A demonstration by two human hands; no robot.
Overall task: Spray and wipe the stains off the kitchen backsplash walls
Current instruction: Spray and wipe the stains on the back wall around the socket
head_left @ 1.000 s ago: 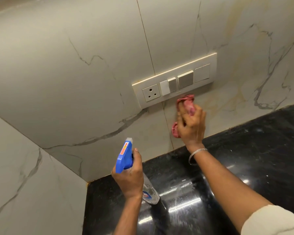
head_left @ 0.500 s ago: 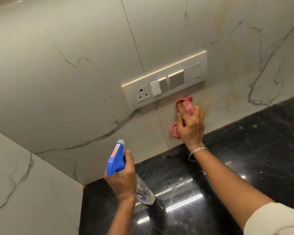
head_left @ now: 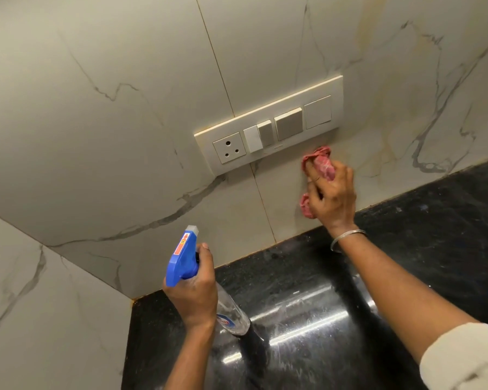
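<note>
Right hand (head_left: 331,197) presses a bunched pink cloth (head_left: 321,163) to the backsplash (head_left: 293,192) (below the switch plate (head_left: 269,128)), left hand (head_left: 193,291) gripping the spray bottle (head_left: 185,256).

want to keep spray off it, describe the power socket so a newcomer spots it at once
On the marble-look backsplash above the black counter sits one long cream switch plate. The socket is the square at its left end. It alone has three round holes; its neighbours are plain flat switches.
</note>
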